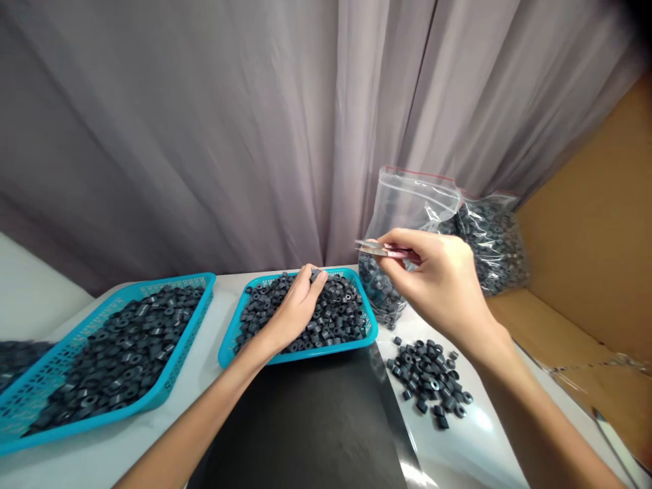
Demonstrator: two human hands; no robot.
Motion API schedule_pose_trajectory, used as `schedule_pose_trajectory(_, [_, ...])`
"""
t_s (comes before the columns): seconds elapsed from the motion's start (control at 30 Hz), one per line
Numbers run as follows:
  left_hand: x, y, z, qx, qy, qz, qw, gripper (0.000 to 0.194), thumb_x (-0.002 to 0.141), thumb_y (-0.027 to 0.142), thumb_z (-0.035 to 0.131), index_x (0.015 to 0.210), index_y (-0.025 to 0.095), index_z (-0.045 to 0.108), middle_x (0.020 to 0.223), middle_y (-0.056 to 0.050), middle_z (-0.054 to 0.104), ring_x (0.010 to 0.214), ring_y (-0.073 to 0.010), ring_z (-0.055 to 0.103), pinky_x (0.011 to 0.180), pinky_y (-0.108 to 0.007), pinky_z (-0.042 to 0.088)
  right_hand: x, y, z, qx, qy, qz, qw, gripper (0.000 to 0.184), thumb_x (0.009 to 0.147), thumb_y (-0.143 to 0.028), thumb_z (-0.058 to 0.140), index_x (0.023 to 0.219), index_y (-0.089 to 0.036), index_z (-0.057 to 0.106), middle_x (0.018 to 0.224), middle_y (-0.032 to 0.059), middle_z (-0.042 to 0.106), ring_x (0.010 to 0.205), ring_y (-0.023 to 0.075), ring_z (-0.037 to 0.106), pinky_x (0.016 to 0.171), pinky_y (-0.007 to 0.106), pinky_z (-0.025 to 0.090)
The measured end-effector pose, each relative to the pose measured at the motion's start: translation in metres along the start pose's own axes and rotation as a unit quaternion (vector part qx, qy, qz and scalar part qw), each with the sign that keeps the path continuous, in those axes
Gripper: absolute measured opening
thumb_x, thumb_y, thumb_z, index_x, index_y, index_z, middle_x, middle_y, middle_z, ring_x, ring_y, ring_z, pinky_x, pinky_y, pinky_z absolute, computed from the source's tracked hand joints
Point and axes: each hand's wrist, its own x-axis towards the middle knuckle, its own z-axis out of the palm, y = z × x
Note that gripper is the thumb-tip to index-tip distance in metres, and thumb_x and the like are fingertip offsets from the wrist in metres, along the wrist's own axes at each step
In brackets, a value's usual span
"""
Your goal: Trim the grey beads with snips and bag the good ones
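Black surface (305, 428) lies nearest in my remote view. Beyond it, I have the right hand (432, 268) clasping a pink-handled metal tool (374, 249) and the left hand (298, 302) pinching a dark piece (316, 274) over the filled blue basket (316, 354). Behind: zip bag (415, 197), then grey curtain (255, 136).

Gap between baskets (316, 354) passable; bag (394, 207) blocks right, curtain (255, 136) seemingly just behind.

Your left hand (300, 305) hides some dark pieces (333, 320), your right hand (432, 268) covers part of the clear bag (412, 200) — and the leftmost basket (189, 343) and blurred heap (20, 356) run past the left edge.
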Motion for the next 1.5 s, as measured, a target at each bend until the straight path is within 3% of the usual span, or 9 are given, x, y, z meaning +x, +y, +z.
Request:
schedule_pose_trajectory(0.13, [-0.034, 0.010, 0.000, -0.219, 0.003, -0.124, 0.968, 0.032, 0.097, 0.054, 0.044, 0.095, 0.024, 0.055, 0.088, -0.002, 0.057, 0.081, -0.0174, 0.056, 0.077, -0.031, 0.046, -0.008, 0.001, 0.027, 0.164, -0.126, 0.026, 0.978, 0.019, 0.091, -0.025, 0.054, 0.084, -0.020, 0.071, 0.069, -0.0008, 0.062, 0.063, 0.0122, 0.052, 0.060, 0.025, 0.035])
schedule_pose_trajectory(0.23, [-0.066, 0.018, 0.002, -0.490, -0.042, -0.236, 0.838, 0.021, 0.094, 0.043, 0.059, 0.092, 0.023, 0.054, 0.081, 0.002, 0.045, 0.066, -0.0104, 0.043, 0.063, -0.023, 0.040, -0.017, 0.007, 0.054, 0.342, -0.281, 0.033, 0.896, 0.025, 0.094, -0.037, 0.056, 0.105, -0.020, 0.072, 0.086, 0.0019, 0.065, 0.075, 0.0148, 0.057, 0.068, 0.025, 0.044])
schedule_pose_trajectory(0.3, [-0.083, 0.020, 0.003, -0.558, -0.067, -0.259, 0.786, 0.018, 0.095, 0.039, 0.059, 0.096, 0.022, 0.057, 0.081, 0.003, 0.041, 0.064, -0.0088, 0.037, 0.058, -0.021, 0.036, -0.026, 0.010, 0.070, 0.413, -0.375, 0.044, 0.829, 0.035, 0.091, -0.043, 0.063, 0.118, -0.021, 0.068, 0.088, 0.0012, 0.062, 0.076, 0.0136, 0.056, 0.066, 0.024, 0.045])
schedule_pose_trajectory(0.47, [-0.099, 0.013, 0.000, -0.588, -0.087, -0.251, 0.764, 0.020, 0.098, 0.038, 0.054, 0.106, 0.022, 0.063, 0.086, 0.001, 0.044, 0.067, -0.0091, 0.034, 0.058, -0.020, 0.036, -0.043, 0.002, 0.085, 0.474, -0.437, 0.092, 0.759, 0.040, 0.081, -0.039, 0.076, 0.115, -0.020, 0.066, 0.088, -0.0009, 0.060, 0.078, 0.0121, 0.057, 0.074, 0.025, 0.048])
schedule_pose_trajectory(0.73, [-0.095, 0.009, -0.014, -0.656, -0.076, -0.283, 0.696, 0.013, 0.096, 0.026, 0.057, 0.096, 0.015, 0.064, 0.091, -0.002, 0.048, 0.067, -0.0071, 0.039, 0.053, -0.019, 0.036, -0.046, -0.008, 0.088, 0.454, -0.363, 0.119, 0.805, 0.025, 0.082, -0.037, 0.076, 0.099, -0.019, 0.071, 0.097, 0.0029, 0.069, 0.092, 0.0169, 0.064, 0.084, 0.028, 0.050])
schedule_pose_trajectory(0.9, [-0.094, 0.005, -0.014, -0.669, -0.070, -0.321, 0.667, 0.014, 0.094, 0.023, 0.053, 0.086, 0.014, 0.061, 0.084, -0.001, 0.048, 0.061, -0.0074, 0.041, 0.045, -0.018, 0.033, -0.046, -0.003, 0.092, 0.460, -0.353, 0.142, 0.802, 0.023, 0.083, -0.038, 0.075, 0.091, -0.017, 0.069, 0.087, 0.0028, 0.070, 0.083, 0.0173, 0.065, 0.078, 0.029, 0.050])
schedule_pose_trajectory(1.07, [-0.095, 0.005, -0.014, -0.660, -0.071, -0.329, 0.672, 0.025, 0.097, 0.032, 0.047, 0.086, 0.014, 0.060, 0.080, -0.001, 0.049, 0.055, -0.0063, 0.040, 0.036, -0.014, 0.030, -0.040, -0.003, 0.085, 0.397, -0.331, 0.102, 0.850, 0.023, 0.082, -0.036, 0.076, 0.087, -0.017, 0.067, 0.085, -0.0001, 0.063, 0.077, 0.0123, 0.056, 0.069, 0.023, 0.044])
schedule_pose_trajectory(1.27, [-0.096, 0.008, -0.013, -0.646, -0.097, -0.365, 0.663, 0.036, 0.101, 0.041, 0.041, 0.089, 0.013, 0.062, 0.073, 0.001, 0.049, 0.044, -0.0036, 0.034, 0.028, -0.012, 0.024, -0.037, -0.005, 0.078, 0.375, -0.345, 0.070, 0.858, 0.018, 0.087, -0.034, 0.071, 0.093, -0.018, 0.064, 0.089, -0.0007, 0.066, 0.081, 0.0122, 0.059, 0.073, 0.021, 0.046])
schedule_pose_trajectory(1.5, [-0.098, 0.014, -0.013, -0.633, -0.126, -0.354, 0.678, 0.046, 0.101, 0.042, 0.038, 0.080, 0.010, 0.064, 0.076, -0.005, 0.059, 0.051, -0.0069, 0.048, 0.034, -0.014, 0.036, -0.037, -0.007, 0.072, 0.372, -0.356, 0.073, 0.854, 0.023, 0.083, -0.033, 0.076, 0.092, -0.018, 0.062, 0.085, -0.0021, 0.063, 0.080, 0.0116, 0.058, 0.072, 0.019, 0.046])
